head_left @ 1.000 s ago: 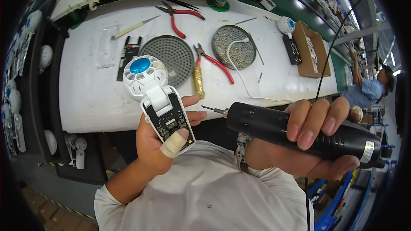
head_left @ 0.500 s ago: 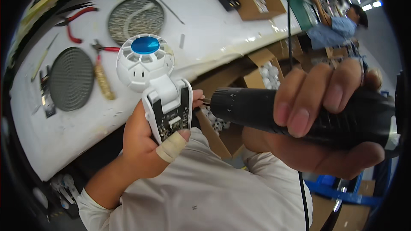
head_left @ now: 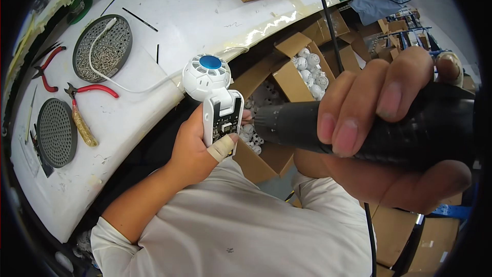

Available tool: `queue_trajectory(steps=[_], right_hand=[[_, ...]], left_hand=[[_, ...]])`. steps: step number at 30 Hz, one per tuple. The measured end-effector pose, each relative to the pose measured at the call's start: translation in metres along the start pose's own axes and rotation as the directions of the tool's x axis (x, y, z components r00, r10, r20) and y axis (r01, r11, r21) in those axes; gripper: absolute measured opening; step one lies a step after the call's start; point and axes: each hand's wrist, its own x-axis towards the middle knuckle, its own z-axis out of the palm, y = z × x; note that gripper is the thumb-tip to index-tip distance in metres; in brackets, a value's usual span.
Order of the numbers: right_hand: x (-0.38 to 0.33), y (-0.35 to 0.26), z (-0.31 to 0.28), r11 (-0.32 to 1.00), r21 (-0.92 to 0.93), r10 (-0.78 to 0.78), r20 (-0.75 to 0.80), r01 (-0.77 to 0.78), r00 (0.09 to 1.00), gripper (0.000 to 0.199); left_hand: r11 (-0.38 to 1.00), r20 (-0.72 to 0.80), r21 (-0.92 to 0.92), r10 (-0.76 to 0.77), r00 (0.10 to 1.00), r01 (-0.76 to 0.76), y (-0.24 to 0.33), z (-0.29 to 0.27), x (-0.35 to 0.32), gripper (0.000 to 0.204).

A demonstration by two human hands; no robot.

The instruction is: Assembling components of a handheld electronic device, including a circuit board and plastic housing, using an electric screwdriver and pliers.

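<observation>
My left hand [head_left: 192, 143], its thumb wrapped in a beige bandage, grips a small white handheld fan [head_left: 205, 83]. The fan's round head has a blue disc, and its handle lies open, baring a dark circuit board [head_left: 226, 124] with a white connector. Fingers of my right hand [head_left: 374, 107] wrap round a black electric screwdriver [head_left: 294, 123], large and close in view. The driver's nose points left, beside the fan handle; its bit and whether it touches the fan cannot be made out. A white cable [head_left: 136, 91] runs from a dish across the table toward the fan head.
On the white table [head_left: 169, 20] are a dish of screws [head_left: 114, 54], a dark perforated dish [head_left: 57, 133], red-handled pliers [head_left: 50, 74], and cutters [head_left: 92, 90]. Below its edge stands a carton of white balls [head_left: 310, 72]. A black cord [head_left: 328, 18] hangs down; a person [head_left: 382, 2] is far right.
The view has shifted, so the table sits farther left. My left hand and the fan now appear farther right, by the table's edge. Both hands keep their hold.
</observation>
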Motion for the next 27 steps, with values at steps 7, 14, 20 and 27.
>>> queue_trajectory(steps=[7, 14, 20, 27], right_hand=[[0.013, -0.001, 0.008, 0.998, 0.059, -0.014, 0.03, 0.012, 0.999, 0.053], [0.01, -0.018, 0.023, 0.984, 0.177, -0.016, 0.108, -0.003, 0.994, 0.052], [-0.003, -0.012, 0.053, 0.94, 0.317, -0.152, 0.045, 0.13, 0.987, 0.041], [-0.009, -0.006, 0.085, 0.93, 0.36, -0.109, 0.079, 0.073, 0.991, 0.04]], left_hand=[[0.978, -0.002, -0.135, -0.159, 0.987, 0.157, 0.017, -0.003, 0.007, 0.047], [0.984, -0.119, -0.169, 0.039, 0.992, -0.059, 0.043, -0.014, -0.027, 0.045], [0.918, -0.394, -0.235, 0.209, 0.895, -0.318, 0.072, -0.022, -0.052, 0.052], [0.873, -0.533, -0.214, 0.272, 0.801, -0.439, 0.086, -0.032, -0.073, 0.059]])
